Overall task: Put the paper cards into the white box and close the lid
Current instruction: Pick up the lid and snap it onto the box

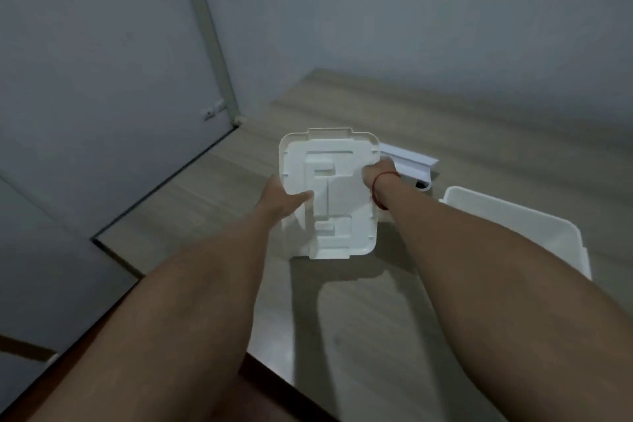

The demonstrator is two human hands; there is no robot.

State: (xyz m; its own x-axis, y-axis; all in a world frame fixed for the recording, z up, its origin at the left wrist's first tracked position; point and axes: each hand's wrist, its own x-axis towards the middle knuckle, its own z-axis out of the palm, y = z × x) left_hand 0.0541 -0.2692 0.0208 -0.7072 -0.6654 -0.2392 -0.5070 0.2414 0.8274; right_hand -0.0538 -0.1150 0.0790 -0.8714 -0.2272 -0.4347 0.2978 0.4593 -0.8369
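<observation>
A white plastic lid point(337, 202) with raised rectangular ribs is held tilted up above the wooden table, its underside facing me. My left hand point(279, 195) grips its left edge, thumb on the face. My right hand point(378, 169), with a red string at the wrist, grips its right edge, fingers hidden behind. The white box point(513, 223) stands open at the right, partly behind my right forearm. White paper cards point(409, 161) lie just beyond the lid, partly hidden by it.
The light wooden table point(359, 319) runs to a grey wall at the back. Its left edge drops off beside a grey door point(102, 79). A small dark item point(420, 185) peeks out under the cards.
</observation>
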